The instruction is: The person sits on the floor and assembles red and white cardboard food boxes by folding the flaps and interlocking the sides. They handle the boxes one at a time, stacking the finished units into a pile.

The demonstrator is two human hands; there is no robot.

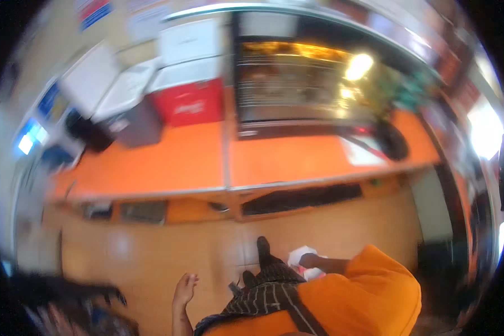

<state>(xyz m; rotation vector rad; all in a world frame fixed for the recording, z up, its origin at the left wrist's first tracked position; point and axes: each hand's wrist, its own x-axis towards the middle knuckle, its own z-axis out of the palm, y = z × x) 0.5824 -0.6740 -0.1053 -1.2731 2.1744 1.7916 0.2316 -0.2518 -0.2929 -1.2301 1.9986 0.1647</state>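
My left hand (185, 289) hangs over the tiled floor at my left side, loosely bent and holding nothing that I can see. On the other side, my right hand (308, 260) is closed on a crumpled white cloth (301, 253) with some red on it. It may be a thin bag; blur hides which. The fingers of that hand are mostly covered. I wear an orange top and a dark striped apron (263, 297). Both hands are well below the orange counter (173, 159) ahead.
On the counter stand a red cooler box (190, 103) with a white lid, a grey cooler box (133, 123) with its lid raised, and a lit glass display case (297, 78). A dark round pan-like thing (391, 141) sits at the right. Shelves run beneath the counter.
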